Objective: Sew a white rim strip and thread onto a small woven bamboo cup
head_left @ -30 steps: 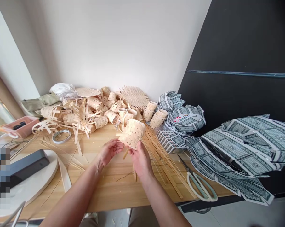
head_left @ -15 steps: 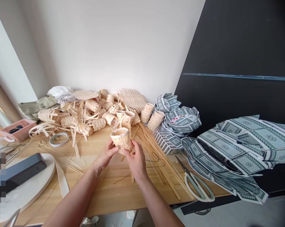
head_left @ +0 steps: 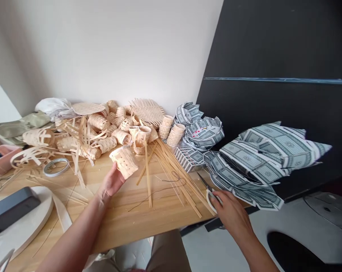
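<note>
My left hand (head_left: pixel 114 181) is closed around the lower side of a small woven basket (head_left: pixel 124 162) made of pale strips, tilted above the table. On the right, my right hand (head_left: pixel 230 211) has its fingers curled over the handles of a pair of scissors (head_left: pixel 208 187). The blades rest on the table and point away, toward the playing-card pieces. Between the hands lie long thin strips (head_left: pixel 184 181) and a dark thread (head_left: pixel 171 185). A few more small woven baskets (head_left: pixel 142 134) stand just behind the held one.
A heap of woven tubes and loose strips (head_left: pixel 102 143) covers the back left. Folded playing-card pieces (head_left: pixel 261 158) occupy the right edge. A roll of tape (head_left: pixel 56 167), a dark box (head_left: pixel 12 207) on a round white board (head_left: pixel 43 211) and a pink tray (head_left: pixel 2 160) sit at left.
My right hand has let go of the basket and moved right onto the scissors. The left hand keeps the basket, now tilted over. The view has turned to the right.
</note>
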Demonstrator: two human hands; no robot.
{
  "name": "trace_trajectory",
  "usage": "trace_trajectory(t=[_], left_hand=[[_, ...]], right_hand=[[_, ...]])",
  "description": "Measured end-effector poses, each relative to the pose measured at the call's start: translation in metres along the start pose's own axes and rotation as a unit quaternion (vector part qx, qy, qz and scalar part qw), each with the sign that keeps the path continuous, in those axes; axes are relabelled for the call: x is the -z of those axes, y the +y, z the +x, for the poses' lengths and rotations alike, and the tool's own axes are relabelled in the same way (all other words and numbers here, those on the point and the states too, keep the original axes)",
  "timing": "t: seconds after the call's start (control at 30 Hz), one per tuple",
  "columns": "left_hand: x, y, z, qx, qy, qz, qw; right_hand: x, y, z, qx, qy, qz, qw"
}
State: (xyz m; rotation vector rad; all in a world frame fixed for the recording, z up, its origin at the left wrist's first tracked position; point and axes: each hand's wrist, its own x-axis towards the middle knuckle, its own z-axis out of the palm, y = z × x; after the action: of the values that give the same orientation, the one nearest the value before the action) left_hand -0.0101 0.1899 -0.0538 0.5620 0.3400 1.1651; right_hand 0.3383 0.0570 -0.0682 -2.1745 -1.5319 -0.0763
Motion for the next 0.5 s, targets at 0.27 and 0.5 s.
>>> trace_trajectory(t=[0.27, 0.5], left_hand=[[0.004, -0.003, -0.002, -0.008, 0.040, 0.000, 0.999], [0.005, 0.001, -0.003, -0.048, 0.093, 0.006, 0.995]], right_hand=[[0.003, 0.016, 0.001, -0.043, -0.124, -0.172, 0.976], [0.018, 0.010, 0.026, -0.047, -0.176, -0.135, 0.974]])
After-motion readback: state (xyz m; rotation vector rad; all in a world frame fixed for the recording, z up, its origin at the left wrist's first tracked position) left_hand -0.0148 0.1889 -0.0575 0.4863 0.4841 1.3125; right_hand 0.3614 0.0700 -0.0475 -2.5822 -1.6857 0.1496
